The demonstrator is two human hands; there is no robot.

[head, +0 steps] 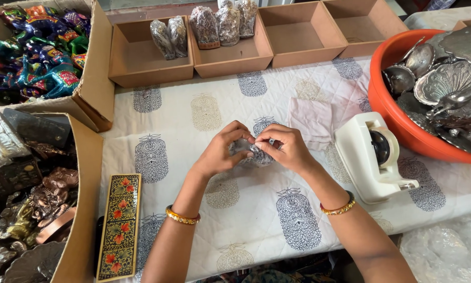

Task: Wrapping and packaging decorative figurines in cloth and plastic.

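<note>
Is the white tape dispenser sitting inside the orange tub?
No, the white tape dispenser sits on the printed tablecloth beside the orange tub, which holds silver metal dishes.

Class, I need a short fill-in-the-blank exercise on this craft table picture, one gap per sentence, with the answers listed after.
1. Both hands, left hand and right hand, hold one small wrapped ____.
2. The tape dispenser is coloured ____.
3. The metal dishes lie in an ____ tub.
4. Each wrist wears a gold ____.

Missing words: item; white; orange; bangle
</note>
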